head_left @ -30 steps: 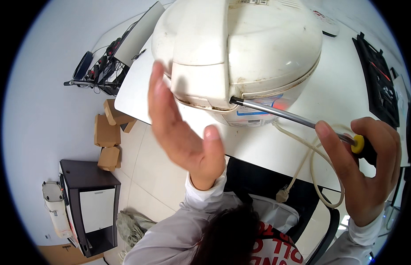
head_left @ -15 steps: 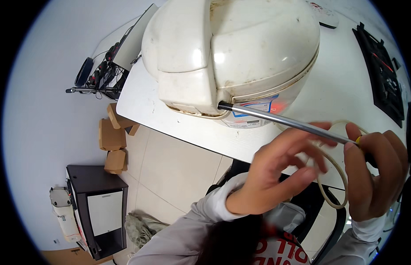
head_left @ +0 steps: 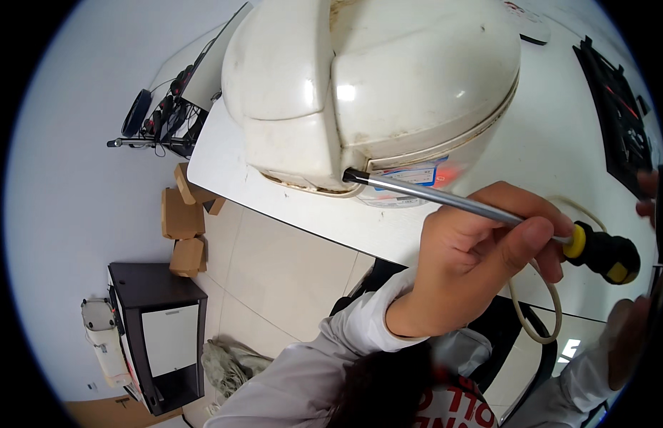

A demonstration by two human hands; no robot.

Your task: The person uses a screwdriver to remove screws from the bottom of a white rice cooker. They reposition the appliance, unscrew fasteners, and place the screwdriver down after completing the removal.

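A worn off-white domed appliance, looking like a rice cooker point(head_left: 417, 93), stands on the white table point(head_left: 552, 107). The black tip of a long screwdriver point(head_left: 431, 194) meets the recess at the lower edge of its rear block. My left hand point(head_left: 467, 264) closes thumb and fingers on the steel shaft, just ahead of the black and yellow handle. At the right rim, my right hand point(head_left: 624, 335) is blurred and partly cut off. Its thumb and fingertips are spread apart, away from the handle, with nothing visible between them.
A beige cord point(head_left: 557, 314) loops over the table's near edge. An open black tool case point(head_left: 616, 114) lies at the far right. Cardboard boxes point(head_left: 181, 214) and a dark cabinet point(head_left: 156, 285) stand left on the floor. A black chair frame point(head_left: 549, 357) is close below.
My right hand has let go of the screwdriver's handle and moved right. My left hand, loose beside the shaft before, has closed on it. The appliance has shifted slightly left in view.
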